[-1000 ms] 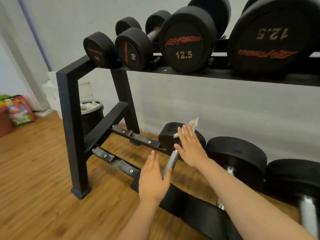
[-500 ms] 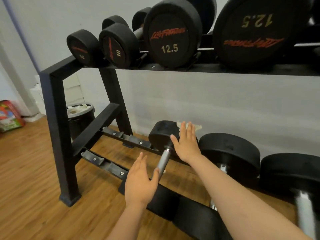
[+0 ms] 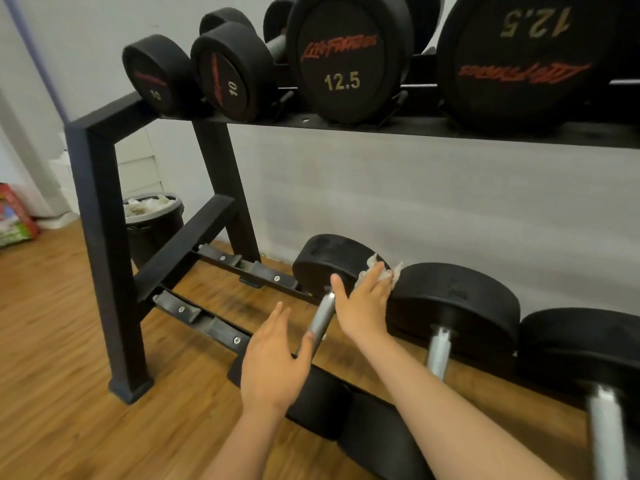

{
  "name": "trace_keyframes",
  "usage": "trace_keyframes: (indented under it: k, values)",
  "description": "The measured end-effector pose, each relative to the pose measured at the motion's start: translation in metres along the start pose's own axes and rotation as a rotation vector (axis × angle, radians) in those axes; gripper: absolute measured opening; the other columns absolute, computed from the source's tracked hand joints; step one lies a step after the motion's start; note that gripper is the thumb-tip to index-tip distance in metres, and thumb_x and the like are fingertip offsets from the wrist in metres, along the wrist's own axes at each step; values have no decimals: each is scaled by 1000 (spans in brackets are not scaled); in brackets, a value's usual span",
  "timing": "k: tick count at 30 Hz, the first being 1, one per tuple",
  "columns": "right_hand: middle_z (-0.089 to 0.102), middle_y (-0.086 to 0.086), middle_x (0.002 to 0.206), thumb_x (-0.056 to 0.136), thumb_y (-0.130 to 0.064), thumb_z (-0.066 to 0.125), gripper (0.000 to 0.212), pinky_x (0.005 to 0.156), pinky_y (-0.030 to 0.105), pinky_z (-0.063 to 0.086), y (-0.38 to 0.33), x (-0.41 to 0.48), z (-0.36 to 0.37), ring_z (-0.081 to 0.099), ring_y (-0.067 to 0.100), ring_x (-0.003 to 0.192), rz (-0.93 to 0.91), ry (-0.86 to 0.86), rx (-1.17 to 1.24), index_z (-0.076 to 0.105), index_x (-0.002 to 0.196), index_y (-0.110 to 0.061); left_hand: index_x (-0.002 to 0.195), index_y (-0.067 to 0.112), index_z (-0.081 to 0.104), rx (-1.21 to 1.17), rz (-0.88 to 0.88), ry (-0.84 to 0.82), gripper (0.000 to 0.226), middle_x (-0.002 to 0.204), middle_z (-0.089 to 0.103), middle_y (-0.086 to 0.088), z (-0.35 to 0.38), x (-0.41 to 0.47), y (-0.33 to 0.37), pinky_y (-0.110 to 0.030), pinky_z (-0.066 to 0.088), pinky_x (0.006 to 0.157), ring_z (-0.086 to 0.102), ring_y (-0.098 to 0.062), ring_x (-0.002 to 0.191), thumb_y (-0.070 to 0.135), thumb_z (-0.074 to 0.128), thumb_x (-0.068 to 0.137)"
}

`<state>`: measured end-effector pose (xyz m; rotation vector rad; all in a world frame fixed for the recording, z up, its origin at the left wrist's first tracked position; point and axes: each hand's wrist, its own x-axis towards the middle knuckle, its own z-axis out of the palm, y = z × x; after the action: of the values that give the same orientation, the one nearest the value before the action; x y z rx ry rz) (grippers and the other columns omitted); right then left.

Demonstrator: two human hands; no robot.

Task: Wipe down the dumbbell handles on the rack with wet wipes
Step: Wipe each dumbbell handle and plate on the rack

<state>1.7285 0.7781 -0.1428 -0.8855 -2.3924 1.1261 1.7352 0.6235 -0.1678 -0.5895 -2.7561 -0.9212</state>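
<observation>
pressing a wet wipe (image 3: 373,264) onto the far head of a lower-tier dumbbell (image 3: 325,258).
right hand (image 3: 363,303) flat, fingers straight, pinning the wipe against the black head, just beside the top of the knurled handle (image 3: 320,317). left hand (image 3: 273,362) released, fingers straight, thumb at the handle's near end, gripping nothing. rack (image 3: 100,209) stands on wood floor (image 3: 52,341), bin (image 3: 152,216) behind it.

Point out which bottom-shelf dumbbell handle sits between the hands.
The leftmost handle, between the left hand and the right hand with the wipe; the middle handle and rightmost handle lie untouched farther right.
</observation>
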Motion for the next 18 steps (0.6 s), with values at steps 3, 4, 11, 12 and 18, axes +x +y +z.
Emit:
trace_keyframes:
  k: [3,4,11,12,18]
  values:
    - [-19,17,160,91,-67,39,101,120,42,9,-11,7,-1,-14,32,149,44,8,-18,-23,151,-14,151,24,34,4,-7,-9,62,160,26,8,-2,-2,2,-30,28,115,31,-10,143,53,43,97]
    - [-21,18,160,91,-66,41,103,120,41,9,-9,1,1,-15,32,149,0,17,-34,-24,151,-14,151,24,34,-5,-16,-4,61,160,26,9,-2,-2,3,-31,27,115,31,-11,144,52,43,97]
    - [-19,19,160,96,-63,29,89,122,42,3,-14,18,-11,-20,31,148,-227,40,-338,-15,153,-12,149,22,37,17,-85,84,60,157,33,5,0,-1,1,-32,19,120,24,-10,147,53,41,97]
    - [-17,19,161,96,-63,25,86,123,43,1,-21,26,-13,-19,31,148,-279,34,-402,-13,154,-12,149,22,39,29,-94,95,61,157,34,4,0,0,0,-33,18,120,23,-11,147,53,40,97]
    - [-4,18,162,93,-67,18,85,122,45,0,-9,13,4,-9,32,150,-651,64,-757,4,156,-11,145,22,42,16,-98,102,57,151,41,6,0,0,0,-33,18,120,28,-11,144,52,43,96]
